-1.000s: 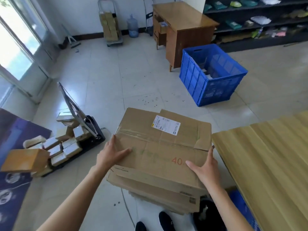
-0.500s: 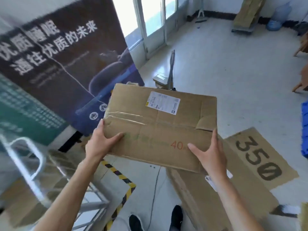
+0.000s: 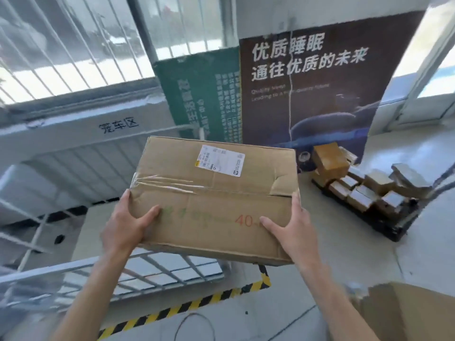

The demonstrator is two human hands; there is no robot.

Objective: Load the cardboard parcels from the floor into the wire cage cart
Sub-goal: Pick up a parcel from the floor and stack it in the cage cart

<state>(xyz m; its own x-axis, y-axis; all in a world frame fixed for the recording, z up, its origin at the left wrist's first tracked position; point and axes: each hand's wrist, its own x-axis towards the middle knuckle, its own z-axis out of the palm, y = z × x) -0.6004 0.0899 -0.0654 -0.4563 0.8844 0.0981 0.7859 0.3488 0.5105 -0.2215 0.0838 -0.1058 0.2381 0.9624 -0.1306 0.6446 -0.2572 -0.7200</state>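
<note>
We hold the cardboard parcel [image 3: 214,193] in the air over the near right corner of the wire cage cart [image 3: 152,269], its white label [image 3: 220,160] facing up. Our left hand [image 3: 125,227] grasps its left edge, thumb on top. Our right hand [image 3: 293,232] grasps the right edge likewise. Yellow-black tape [image 3: 184,308] marks the floor below, and small boxes [image 3: 376,183] sit stacked on a dolly [image 3: 384,222] at right.
</note>
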